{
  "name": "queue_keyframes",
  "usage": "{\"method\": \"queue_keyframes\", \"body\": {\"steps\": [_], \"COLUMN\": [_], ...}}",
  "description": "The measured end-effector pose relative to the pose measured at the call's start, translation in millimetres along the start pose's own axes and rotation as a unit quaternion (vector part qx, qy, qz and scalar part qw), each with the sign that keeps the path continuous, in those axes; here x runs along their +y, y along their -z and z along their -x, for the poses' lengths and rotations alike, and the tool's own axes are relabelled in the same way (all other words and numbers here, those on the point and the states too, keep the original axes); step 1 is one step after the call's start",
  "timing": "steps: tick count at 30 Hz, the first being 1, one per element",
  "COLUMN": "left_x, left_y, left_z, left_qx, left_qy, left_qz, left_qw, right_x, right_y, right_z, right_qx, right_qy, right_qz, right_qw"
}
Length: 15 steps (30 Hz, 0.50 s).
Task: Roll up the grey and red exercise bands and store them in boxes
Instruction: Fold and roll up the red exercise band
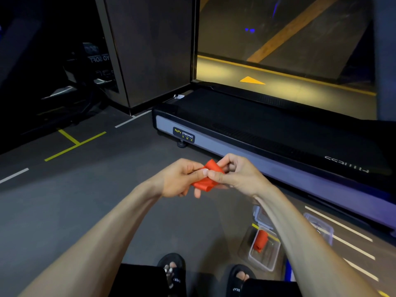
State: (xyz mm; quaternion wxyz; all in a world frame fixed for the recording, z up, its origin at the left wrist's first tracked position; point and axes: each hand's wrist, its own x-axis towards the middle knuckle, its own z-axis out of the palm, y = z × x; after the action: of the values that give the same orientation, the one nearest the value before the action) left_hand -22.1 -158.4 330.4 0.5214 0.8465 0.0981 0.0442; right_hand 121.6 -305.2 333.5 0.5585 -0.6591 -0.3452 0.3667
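Red band (207,176): partly rolled, pinched between the thumbs and curled fingers of left hand (179,178) and right hand (237,174), held in mid-air over open dark floor (90,189). Treadmill (278,142) edge runs just beyond the grip. Both forearms are extended forward, hands meeting. Below and right of the grip, a clear box (265,257) holds a second rolled red band (261,241).

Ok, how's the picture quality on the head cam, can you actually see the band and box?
Head view: dim room, wide-angle bending at the edges; red band sharp and well lit between both hands; clear box low right, dim and soft; upper left nearly black.
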Motion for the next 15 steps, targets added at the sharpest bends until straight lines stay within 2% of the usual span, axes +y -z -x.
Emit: {"method": "queue_keyframes", "body": {"steps": [8, 10, 15], "left_x": [-2, 0, 0], "left_y": [-5, -6, -1], "left_z": [1, 2, 6], "left_qx": [0.006, 0.011, 0.046], "left_qy": [0.031, 0.033, -0.004], "left_qz": [-0.003, -0.014, 0.009], "left_qw": [0.999, 0.999, 0.999], "right_x": [10, 9, 0], "right_y": [-6, -9, -4], "right_z": [-5, -1, 7], "right_qx": [0.011, 0.008, -0.047], "right_qy": [0.031, 0.034, -0.023], "right_qz": [0.205, 0.203, 0.094], "right_qw": [0.978, 0.979, 0.994]}}
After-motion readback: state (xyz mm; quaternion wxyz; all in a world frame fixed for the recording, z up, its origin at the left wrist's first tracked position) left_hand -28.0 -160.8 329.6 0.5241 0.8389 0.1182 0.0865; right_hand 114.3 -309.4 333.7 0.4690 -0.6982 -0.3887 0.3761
